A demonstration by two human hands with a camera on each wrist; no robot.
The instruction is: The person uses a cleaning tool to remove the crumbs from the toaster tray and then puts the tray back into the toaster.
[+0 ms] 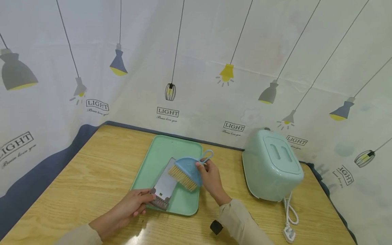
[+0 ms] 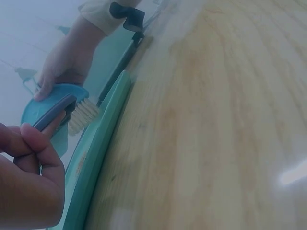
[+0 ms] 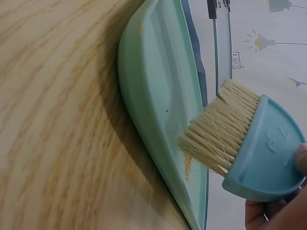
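Observation:
In the head view my left hand point(image 1: 130, 204) grips the grey end of a flat metal crumb tray point(image 1: 165, 183), which is tilted over a mint-green tray point(image 1: 186, 206). My right hand point(image 1: 211, 178) pinches a light-blue hand brush point(image 1: 188, 166) near its loop handle. Its tan bristles point(image 1: 182, 177) overlap the metal plate's right edge in this view. The right wrist view has the bristles pointing down towards the green tray, where brown crumbs point(image 3: 187, 166) lie. Seen from the left wrist, the thumb and fingers clasp the crumb tray's edge.
A mint-green toaster point(image 1: 272, 166) stands at the right of the wooden table point(image 1: 76, 173). Its white cord and plug point(image 1: 289, 234) lie in front of it. Behind the table hangs a cloth printed with lamps point(image 1: 202, 98). A small black device point(image 2: 129, 17) sits on the right wrist.

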